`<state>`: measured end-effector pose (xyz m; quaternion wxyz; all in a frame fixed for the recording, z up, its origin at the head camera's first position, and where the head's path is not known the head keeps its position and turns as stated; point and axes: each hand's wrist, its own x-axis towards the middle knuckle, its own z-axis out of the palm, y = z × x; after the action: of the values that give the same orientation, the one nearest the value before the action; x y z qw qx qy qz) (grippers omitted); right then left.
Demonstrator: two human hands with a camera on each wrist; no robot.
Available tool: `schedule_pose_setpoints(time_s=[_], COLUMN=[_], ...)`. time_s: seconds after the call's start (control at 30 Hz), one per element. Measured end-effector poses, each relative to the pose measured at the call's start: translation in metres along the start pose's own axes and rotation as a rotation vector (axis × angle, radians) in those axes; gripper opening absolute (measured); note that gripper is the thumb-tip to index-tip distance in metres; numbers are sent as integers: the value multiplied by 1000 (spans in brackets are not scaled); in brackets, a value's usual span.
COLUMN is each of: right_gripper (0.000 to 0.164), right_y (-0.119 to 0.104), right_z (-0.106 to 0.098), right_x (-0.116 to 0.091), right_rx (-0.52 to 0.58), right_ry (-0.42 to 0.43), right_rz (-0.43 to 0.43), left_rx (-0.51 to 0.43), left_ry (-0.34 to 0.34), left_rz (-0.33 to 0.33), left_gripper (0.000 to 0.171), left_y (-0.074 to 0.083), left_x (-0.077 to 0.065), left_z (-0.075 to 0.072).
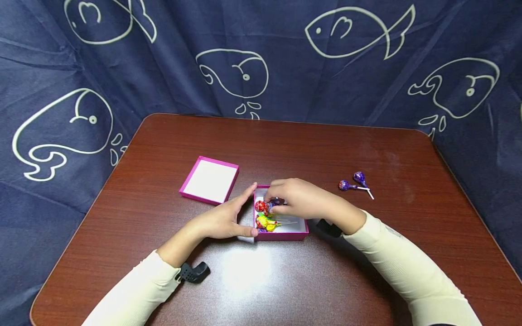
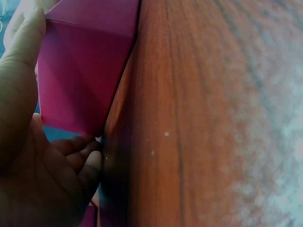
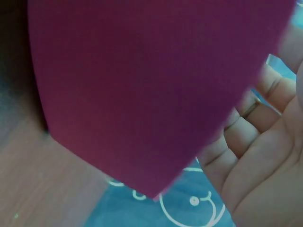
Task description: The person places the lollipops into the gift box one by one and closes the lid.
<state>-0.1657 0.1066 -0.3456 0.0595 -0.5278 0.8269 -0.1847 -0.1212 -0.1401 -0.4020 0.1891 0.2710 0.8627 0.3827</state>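
Observation:
A pink box (image 1: pixel 281 236) with a white inside stands on the table. My left hand (image 1: pixel 220 221) is at its left side, thumb and forefinger spread wide, their tips at the front and back corners. In the left wrist view the other fingers lie low behind the box's pink wall (image 2: pixel 85 75). My right hand (image 1: pixel 303 197) reaches into the box from the right, its bent fingers and thumb around a purple-wrapped lollipop. Beside them in the box lie a red lollipop (image 1: pixel 259 206) and a yellow lollipop (image 1: pixel 271 226). The box wall hides part of the right hand (image 3: pixel 270 142) in the right wrist view.
A pink lid (image 1: pixel 210 181), white inside facing up, lies left of the box. Two purple lollipops (image 1: pixel 344 184) lie with crossing sticks to the right. Behind the brown table (image 1: pixel 285 145) hangs a dark blue curtain (image 1: pixel 285 27) with white fish and whale drawings.

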Motion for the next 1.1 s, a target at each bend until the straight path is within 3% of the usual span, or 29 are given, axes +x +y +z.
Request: schedule_pose_setpoints(time_s=[0.63, 1.1], right_gripper=[11, 11], right_y=[1, 4], right_z=[24, 29], right_x=[8, 10], right_rx=[-51, -53], right_ry=[30, 54], right_rz=[-15, -15], left_rx=[-10, -15], left_ry=[-1, -5], left_rz=[21, 15], left_gripper=[115, 115], left_y=[2, 2], left_x=[0, 0], left_z=[0, 0])
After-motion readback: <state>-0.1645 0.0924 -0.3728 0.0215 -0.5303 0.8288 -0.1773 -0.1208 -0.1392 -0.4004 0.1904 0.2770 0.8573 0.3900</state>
